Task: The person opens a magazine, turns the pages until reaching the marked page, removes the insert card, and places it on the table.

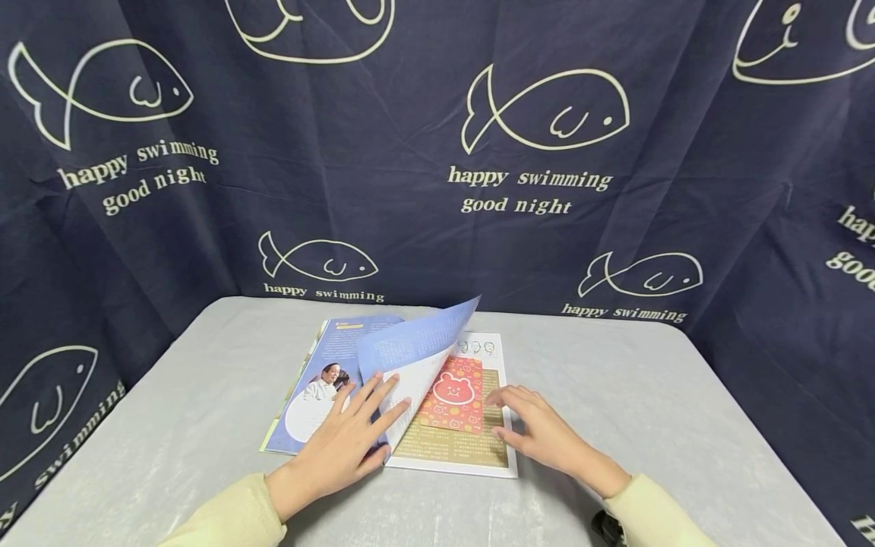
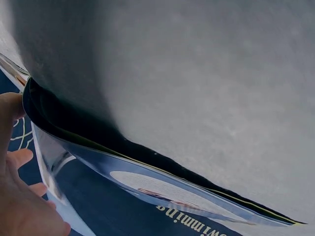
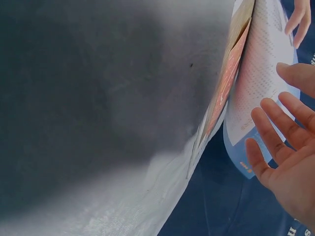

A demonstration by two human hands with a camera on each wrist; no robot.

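An open magazine (image 1: 328,425) lies on the table, its left page blue with a photo of a person. One page (image 1: 417,342) stands partly lifted, curling toward the left. My left hand (image 1: 345,441) is spread with its fingers over that page near the spine. On the right-hand page lies a red envelope-like packet (image 1: 454,395) with a bear face, partly covered by the lifted page. My right hand (image 1: 540,433) hovers at the magazine's right edge, fingers relaxed and apart. In the right wrist view, the right hand's fingers (image 3: 275,128) hold nothing.
The grey tabletop (image 1: 601,365) extends around the magazine. A dark blue curtain (image 1: 424,152) with fish drawings and lettering hangs behind and beside the table. A dark band-like object (image 1: 607,526) shows by the right sleeve.
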